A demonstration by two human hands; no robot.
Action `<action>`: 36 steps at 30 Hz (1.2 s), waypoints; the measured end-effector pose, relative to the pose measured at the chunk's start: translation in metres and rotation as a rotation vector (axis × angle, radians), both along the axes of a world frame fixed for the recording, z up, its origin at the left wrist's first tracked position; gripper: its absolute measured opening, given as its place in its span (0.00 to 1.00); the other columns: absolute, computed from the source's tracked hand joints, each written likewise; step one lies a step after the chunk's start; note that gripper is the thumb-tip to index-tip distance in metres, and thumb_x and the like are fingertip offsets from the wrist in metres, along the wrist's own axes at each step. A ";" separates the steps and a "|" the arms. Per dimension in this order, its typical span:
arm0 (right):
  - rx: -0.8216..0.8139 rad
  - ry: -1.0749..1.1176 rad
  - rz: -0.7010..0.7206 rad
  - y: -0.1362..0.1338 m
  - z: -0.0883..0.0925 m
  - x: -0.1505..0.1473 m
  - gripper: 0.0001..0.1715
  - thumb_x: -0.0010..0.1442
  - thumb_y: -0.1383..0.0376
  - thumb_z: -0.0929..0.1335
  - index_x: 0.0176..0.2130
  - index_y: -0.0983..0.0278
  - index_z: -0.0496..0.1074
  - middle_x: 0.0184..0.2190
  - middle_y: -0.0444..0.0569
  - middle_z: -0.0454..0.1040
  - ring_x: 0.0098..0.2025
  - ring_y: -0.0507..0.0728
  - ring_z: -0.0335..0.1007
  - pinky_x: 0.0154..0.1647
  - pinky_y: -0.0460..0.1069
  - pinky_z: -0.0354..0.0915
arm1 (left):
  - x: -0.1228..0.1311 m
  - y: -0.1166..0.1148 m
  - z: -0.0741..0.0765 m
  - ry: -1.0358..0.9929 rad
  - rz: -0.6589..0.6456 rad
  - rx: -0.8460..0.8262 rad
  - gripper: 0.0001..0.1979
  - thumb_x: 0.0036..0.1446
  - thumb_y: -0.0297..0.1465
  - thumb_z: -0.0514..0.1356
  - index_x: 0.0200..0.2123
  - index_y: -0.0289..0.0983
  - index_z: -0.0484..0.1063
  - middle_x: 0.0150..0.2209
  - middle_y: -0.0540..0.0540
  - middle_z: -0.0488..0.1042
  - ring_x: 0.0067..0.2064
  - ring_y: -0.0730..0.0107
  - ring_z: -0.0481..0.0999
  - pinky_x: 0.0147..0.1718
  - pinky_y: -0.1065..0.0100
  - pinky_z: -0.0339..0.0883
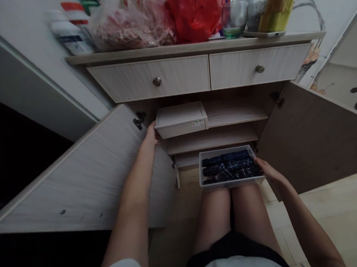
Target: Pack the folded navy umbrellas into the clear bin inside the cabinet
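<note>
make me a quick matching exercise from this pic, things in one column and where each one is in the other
1. left hand
2. right hand
3. rolled navy plaid cloth
4. red plastic bag

A. on top of the cabinet
B. inside the clear plastic tray
C. at the corner of the white plastic box
D. at the right end of the clear plastic tray

Pairs: 1-C, 2-D, 3-B, 4-A

Pale wood-grain cabinet (191,48), two round-knobbed drawers (148,79), open doors (78,184), light plank floor (337,206), white wall (337,19) with painted strokes
</note>
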State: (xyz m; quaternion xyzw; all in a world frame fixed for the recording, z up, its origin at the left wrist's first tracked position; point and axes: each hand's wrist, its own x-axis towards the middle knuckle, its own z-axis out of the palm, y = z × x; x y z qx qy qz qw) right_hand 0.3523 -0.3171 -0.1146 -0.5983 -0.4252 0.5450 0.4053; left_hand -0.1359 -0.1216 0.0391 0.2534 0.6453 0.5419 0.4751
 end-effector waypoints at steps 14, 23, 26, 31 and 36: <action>0.088 -0.002 -0.144 -0.012 0.013 -0.004 0.35 0.41 0.35 0.73 0.30 0.63 0.75 0.20 0.44 0.69 0.22 0.52 0.59 0.20 0.46 0.54 | 0.015 -0.092 -0.003 -0.145 0.121 0.085 0.17 0.65 0.42 0.55 0.51 0.42 0.73 0.39 0.42 0.77 0.43 0.60 0.78 0.39 0.61 0.79; 0.146 -0.075 -0.391 -0.026 0.034 0.055 0.31 0.41 0.41 0.74 0.34 0.62 0.80 0.33 0.50 0.81 0.38 0.62 0.74 0.34 0.50 0.69 | -0.005 -0.172 -0.012 -0.156 0.176 0.077 0.16 0.68 0.36 0.51 0.53 0.41 0.73 0.45 0.45 0.79 0.42 0.65 0.79 0.40 0.65 0.79; 0.191 -0.097 -0.446 -0.019 0.047 0.071 0.30 0.43 0.42 0.73 0.37 0.62 0.81 0.37 0.49 0.82 0.44 0.63 0.76 0.40 0.52 0.71 | -0.003 -0.178 -0.020 -0.155 0.150 0.051 0.18 0.68 0.36 0.51 0.55 0.41 0.72 0.43 0.43 0.80 0.43 0.61 0.79 0.38 0.64 0.79; 0.268 -0.078 -0.483 0.004 0.065 0.069 0.33 0.42 0.40 0.74 0.36 0.62 0.80 0.35 0.49 0.81 0.43 0.63 0.76 0.40 0.52 0.71 | 0.007 -0.182 -0.035 -0.195 0.044 0.034 0.20 0.66 0.40 0.51 0.57 0.40 0.71 0.40 0.41 0.79 0.40 0.58 0.79 0.33 0.62 0.78; 0.298 -0.078 -0.424 0.016 0.074 0.059 0.35 0.40 0.38 0.74 0.35 0.62 0.80 0.30 0.47 0.79 0.36 0.59 0.73 0.34 0.49 0.68 | 0.011 -0.181 -0.039 -0.240 0.007 0.042 0.22 0.66 0.41 0.51 0.57 0.39 0.70 0.40 0.40 0.79 0.40 0.57 0.79 0.35 0.60 0.78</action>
